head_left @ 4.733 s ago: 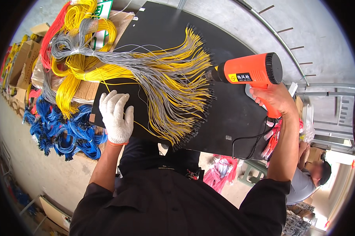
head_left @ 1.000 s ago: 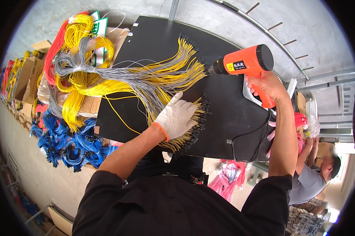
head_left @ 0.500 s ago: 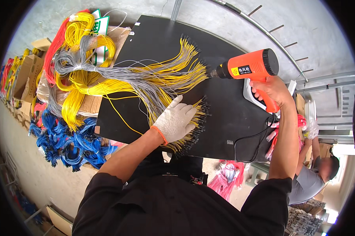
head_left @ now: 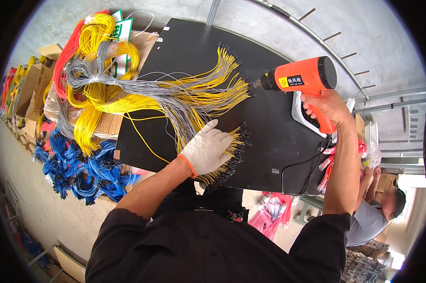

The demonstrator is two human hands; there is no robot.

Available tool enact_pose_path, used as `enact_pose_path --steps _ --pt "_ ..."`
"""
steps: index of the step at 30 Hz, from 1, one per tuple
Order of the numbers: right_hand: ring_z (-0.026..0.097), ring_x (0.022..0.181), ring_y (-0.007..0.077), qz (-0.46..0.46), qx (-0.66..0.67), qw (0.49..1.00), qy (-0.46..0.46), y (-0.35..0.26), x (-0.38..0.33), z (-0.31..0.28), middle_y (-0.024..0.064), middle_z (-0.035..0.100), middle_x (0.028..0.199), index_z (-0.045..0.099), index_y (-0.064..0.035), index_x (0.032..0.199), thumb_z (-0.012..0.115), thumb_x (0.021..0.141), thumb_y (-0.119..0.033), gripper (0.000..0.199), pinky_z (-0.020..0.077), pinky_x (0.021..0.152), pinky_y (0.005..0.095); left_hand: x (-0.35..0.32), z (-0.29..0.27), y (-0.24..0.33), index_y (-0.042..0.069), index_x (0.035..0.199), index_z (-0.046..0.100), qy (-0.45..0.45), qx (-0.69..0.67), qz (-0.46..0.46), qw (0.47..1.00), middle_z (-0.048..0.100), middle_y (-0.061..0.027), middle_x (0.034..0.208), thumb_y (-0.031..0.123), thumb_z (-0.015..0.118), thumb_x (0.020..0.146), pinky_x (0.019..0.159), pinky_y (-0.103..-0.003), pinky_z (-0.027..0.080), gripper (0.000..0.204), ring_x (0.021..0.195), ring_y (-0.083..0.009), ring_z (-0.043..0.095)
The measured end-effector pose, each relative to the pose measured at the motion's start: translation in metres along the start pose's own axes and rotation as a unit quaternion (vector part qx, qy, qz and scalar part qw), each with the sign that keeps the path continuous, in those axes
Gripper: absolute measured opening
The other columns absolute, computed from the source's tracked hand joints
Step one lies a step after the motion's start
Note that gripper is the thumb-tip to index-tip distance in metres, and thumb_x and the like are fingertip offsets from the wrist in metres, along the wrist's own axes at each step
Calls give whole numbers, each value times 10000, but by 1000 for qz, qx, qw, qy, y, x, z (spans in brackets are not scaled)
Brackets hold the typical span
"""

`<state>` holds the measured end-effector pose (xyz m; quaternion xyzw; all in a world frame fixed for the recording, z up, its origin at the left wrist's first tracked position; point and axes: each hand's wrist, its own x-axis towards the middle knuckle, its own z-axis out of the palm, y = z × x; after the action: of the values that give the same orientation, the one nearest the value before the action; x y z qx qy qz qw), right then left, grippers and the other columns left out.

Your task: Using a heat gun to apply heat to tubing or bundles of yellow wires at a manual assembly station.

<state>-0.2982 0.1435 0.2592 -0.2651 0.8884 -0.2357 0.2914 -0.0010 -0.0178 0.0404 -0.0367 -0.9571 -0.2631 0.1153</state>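
Observation:
My right hand (head_left: 330, 107) is bare and wrapped round the handle of an orange-red heat gun (head_left: 301, 76) with a black rear cap. Its metal nozzle points left, close to the black-tipped ends of a fan of yellow and grey wires (head_left: 229, 88). My left hand (head_left: 206, 148), in a white knitted glove with an orange cuff, lies on a second, nearer fan of the same wires (head_left: 231, 162). Its fingers are stretched out over the strands; their undersides are hidden. Both fans run left into tied coils (head_left: 97, 79) of yellow and grey wire.
The black tabletop (head_left: 265, 141) carries the wires and a power cord (head_left: 288, 166). Blue wire bundles (head_left: 83, 165) lie at the left, by cardboard boxes (head_left: 33, 92). Pink-red bundles (head_left: 272, 212) and a stool (head_left: 309, 207) stand below. Another person (head_left: 373, 219) works at the right.
My left hand has shifted slightly left and towards me, and the nearer wire ends have moved towards me. The heat gun has moved only slightly. The other person's hands have moved a little.

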Motion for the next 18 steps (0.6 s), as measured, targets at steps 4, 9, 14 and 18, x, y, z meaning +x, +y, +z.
enact_pose_path --steps 4,9,14,18 --pt "692 696 137 -7 3 1000 -15 -3 6 1 38 718 859 722 -25 1106 828 943 -304 340 583 629 316 3 3 0 23 1284 656 16 0 -9 1000 726 -141 1294 303 800 915 1290 -549 336 485 1267 -320 670" --pt "691 695 141 -14 0 1000 -9 -10 18 -1 35 714 854 724 -26 1117 824 937 -293 337 585 628 311 4 1 3 25 1290 660 66 -2 -4 998 715 -150 1331 300 799 921 1281 -565 345 480 1304 -330 649" --pt "687 704 151 -16 -7 1000 -4 -18 27 -2 50 713 847 722 -21 1119 826 906 -293 361 587 644 318 -1 -2 6 28 1295 659 100 2 -12 995 708 -146 1342 264 813 890 1270 -580 357 494 1311 -330 644" --pt "692 707 143 -30 5 999 -20 -23 38 -3 40 712 849 718 -37 1097 834 915 -299 340 578 635 307 -14 -8 9 26 1296 664 118 2 -12 993 706 -134 1299 279 775 921 1270 -581 350 466 1295 -316 639"
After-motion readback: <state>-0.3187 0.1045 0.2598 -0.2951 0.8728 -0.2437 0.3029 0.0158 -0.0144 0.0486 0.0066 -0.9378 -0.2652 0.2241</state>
